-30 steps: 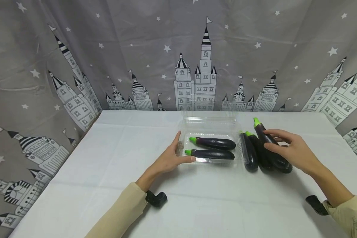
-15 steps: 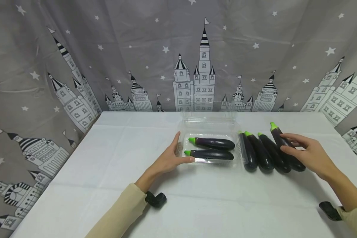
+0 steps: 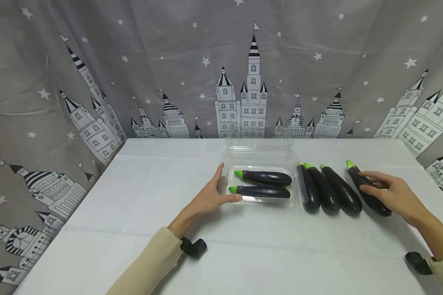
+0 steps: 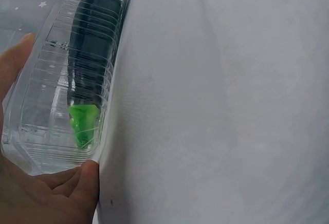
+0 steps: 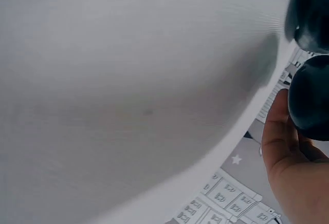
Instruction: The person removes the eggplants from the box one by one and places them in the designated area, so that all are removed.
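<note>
A clear plastic clamshell container (image 3: 256, 200) stands with its lid raised, two eggplants (image 3: 267, 178) with green stems lying side by side in it. My left hand (image 3: 210, 196) holds its left end, thumb along the front wall and fingers at the side; in the left wrist view the hand (image 4: 56, 190) spans the ribbed corner. On the right, my right hand (image 3: 395, 194) grips an eggplant (image 3: 373, 200) between thumb and fingers, close over the table. The right wrist view has that eggplant's rounded end (image 5: 311, 100) above the fingers.
Between the container and the right hand lie three more eggplants (image 3: 326, 190), slanted in a row on the white-covered table (image 3: 266, 254). A grey curtain (image 3: 184, 49) with printed castles hangs behind the table and down its sides.
My right hand has carried its eggplant rightward and a little nearer, away from the row, uncovering the third eggplant beside it. The left hand and container have stayed in place.
</note>
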A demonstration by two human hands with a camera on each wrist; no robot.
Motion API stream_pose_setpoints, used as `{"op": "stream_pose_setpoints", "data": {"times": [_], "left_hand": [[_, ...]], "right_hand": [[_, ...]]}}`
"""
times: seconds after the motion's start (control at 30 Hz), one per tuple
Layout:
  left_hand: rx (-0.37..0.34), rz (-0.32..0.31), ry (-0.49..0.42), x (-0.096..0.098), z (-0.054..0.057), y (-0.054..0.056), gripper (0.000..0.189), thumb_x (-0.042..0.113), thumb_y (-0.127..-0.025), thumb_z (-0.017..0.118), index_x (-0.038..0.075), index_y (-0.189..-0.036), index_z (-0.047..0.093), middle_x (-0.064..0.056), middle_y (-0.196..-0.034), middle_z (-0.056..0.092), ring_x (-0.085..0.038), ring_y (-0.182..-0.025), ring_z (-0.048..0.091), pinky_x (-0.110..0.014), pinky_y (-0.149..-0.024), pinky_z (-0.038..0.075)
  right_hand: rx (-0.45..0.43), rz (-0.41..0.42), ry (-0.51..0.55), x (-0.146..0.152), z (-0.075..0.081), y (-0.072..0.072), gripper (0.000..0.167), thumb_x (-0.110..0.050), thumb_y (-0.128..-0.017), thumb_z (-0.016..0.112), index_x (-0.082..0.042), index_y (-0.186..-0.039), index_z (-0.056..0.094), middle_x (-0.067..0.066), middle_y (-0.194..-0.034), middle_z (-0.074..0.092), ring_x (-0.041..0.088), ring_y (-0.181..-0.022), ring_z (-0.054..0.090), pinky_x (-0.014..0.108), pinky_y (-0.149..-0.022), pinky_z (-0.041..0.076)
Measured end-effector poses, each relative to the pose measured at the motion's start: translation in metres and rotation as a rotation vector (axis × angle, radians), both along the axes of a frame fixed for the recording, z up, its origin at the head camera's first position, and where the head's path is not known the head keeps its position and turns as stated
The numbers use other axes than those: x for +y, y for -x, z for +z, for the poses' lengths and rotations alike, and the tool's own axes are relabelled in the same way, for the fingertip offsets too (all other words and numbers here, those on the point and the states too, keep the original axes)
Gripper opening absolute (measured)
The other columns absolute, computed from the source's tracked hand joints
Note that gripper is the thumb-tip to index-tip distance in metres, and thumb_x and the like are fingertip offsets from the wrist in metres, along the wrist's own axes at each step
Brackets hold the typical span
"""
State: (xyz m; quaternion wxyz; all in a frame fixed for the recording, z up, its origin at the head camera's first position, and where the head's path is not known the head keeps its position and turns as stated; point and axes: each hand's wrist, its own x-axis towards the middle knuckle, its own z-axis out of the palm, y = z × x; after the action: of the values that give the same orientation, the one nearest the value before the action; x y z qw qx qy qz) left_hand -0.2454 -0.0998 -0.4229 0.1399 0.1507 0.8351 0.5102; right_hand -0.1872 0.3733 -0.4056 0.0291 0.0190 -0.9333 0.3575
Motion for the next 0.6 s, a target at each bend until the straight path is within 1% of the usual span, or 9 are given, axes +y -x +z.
{"op": "stream_pose_setpoints", "data": {"times": [0.03,0.1,0.13,0.17,0.2,0.3,0.4,0.53,0.6], "left_hand": [[0.002,0.001,0.001,0.0000,0.0004,0.0004,0.120,0.044,-0.078,0.082,0.020,-0.160,-0.003,-0.011,-0.164,0.007,-0.028,-0.149,0.006,-0.055,-0.116,0.010],[0.003,0.004,0.003,0.0002,0.0006,0.0013,0.121,0.044,-0.078,0.082,0.021,-0.160,-0.003,-0.010,-0.164,0.007,-0.027,-0.149,0.006,-0.054,-0.116,0.011],[0.000,0.007,0.007,0.0003,0.0005,0.0010,0.121,0.045,-0.077,0.082,0.022,-0.160,-0.003,-0.009,-0.164,0.007,-0.026,-0.149,0.006,-0.054,-0.116,0.011],[-0.003,0.009,0.007,0.0004,0.0001,0.0008,0.121,0.046,-0.077,0.082,0.022,-0.160,-0.003,-0.009,-0.164,0.008,-0.025,-0.149,0.006,-0.053,-0.117,0.011],[-0.003,0.010,0.011,0.0006,0.0001,0.0007,0.121,0.047,-0.077,0.082,0.023,-0.160,-0.003,-0.008,-0.164,0.008,-0.024,-0.149,0.007,-0.053,-0.117,0.012],[-0.004,0.016,0.018,0.0011,0.0002,0.0008,0.121,0.049,-0.076,0.081,0.023,-0.160,-0.002,-0.006,-0.164,0.008,-0.022,-0.148,0.007,-0.051,-0.117,0.012],[0.006,0.014,0.011,0.0014,0.0005,0.0010,0.121,0.048,-0.076,0.082,0.022,-0.160,-0.002,-0.008,-0.164,0.009,-0.025,-0.149,0.008,-0.053,-0.116,0.012],[0.008,0.012,0.001,0.0011,0.0009,0.0005,0.121,0.046,-0.077,0.082,0.021,-0.160,-0.002,-0.010,-0.164,0.008,-0.026,-0.149,0.007,-0.055,-0.116,0.011],[0.004,0.012,0.004,0.0005,0.0005,0.0006,0.121,0.046,-0.077,0.082,0.021,-0.160,-0.002,-0.009,-0.164,0.008,-0.025,-0.149,0.007,-0.054,-0.116,0.011]], "right_hand": [[-0.012,-0.002,-0.008,0.0004,-0.0008,0.0002,0.053,-0.028,-0.098,0.064,0.003,-0.138,0.051,0.039,-0.129,0.051,0.020,-0.109,0.055,0.019,-0.074,0.043],[-0.035,0.002,-0.015,0.0009,-0.0021,0.0010,0.052,-0.027,-0.099,0.062,0.004,-0.139,0.049,0.041,-0.130,0.048,0.042,-0.114,0.053,0.025,-0.075,0.044],[-0.047,0.005,-0.018,0.0010,-0.0027,0.0013,0.052,-0.025,-0.099,0.061,0.005,-0.139,0.048,0.042,-0.130,0.047,0.050,-0.115,0.049,0.027,-0.075,0.044],[-0.055,0.011,-0.016,0.0013,-0.0032,0.0016,0.051,-0.023,-0.100,0.060,0.005,-0.140,0.048,0.042,-0.131,0.046,0.053,-0.117,0.048,0.028,-0.075,0.044],[-0.061,0.013,-0.021,0.0010,-0.0033,0.0019,0.050,-0.022,-0.100,0.060,0.005,-0.140,0.047,0.042,-0.131,0.047,0.053,-0.117,0.048,0.025,-0.073,0.043],[-0.089,0.036,-0.021,0.0000,-0.0031,0.0035,0.048,-0.016,-0.100,0.056,0.006,-0.142,0.045,0.041,-0.134,0.044,0.053,-0.116,0.048,0.032,-0.076,0.044],[-0.103,0.060,-0.037,-0.0018,-0.0032,0.0050,0.048,-0.012,-0.099,0.054,0.006,-0.143,0.044,0.039,-0.136,0.043,0.052,-0.115,0.050,0.036,-0.077,0.046],[-0.108,0.083,-0.055,-0.0044,-0.0048,0.0066,0.049,-0.011,-0.099,0.054,0.007,-0.143,0.044,0.038,-0.137,0.044,0.051,-0.114,0.050,0.038,-0.078,0.049],[-0.108,0.087,-0.060,-0.0054,-0.0059,0.0070,0.049,-0.011,-0.099,0.055,0.007,-0.143,0.044,0.038,-0.137,0.044,0.051,-0.114,0.051,0.037,-0.078,0.050]]}}
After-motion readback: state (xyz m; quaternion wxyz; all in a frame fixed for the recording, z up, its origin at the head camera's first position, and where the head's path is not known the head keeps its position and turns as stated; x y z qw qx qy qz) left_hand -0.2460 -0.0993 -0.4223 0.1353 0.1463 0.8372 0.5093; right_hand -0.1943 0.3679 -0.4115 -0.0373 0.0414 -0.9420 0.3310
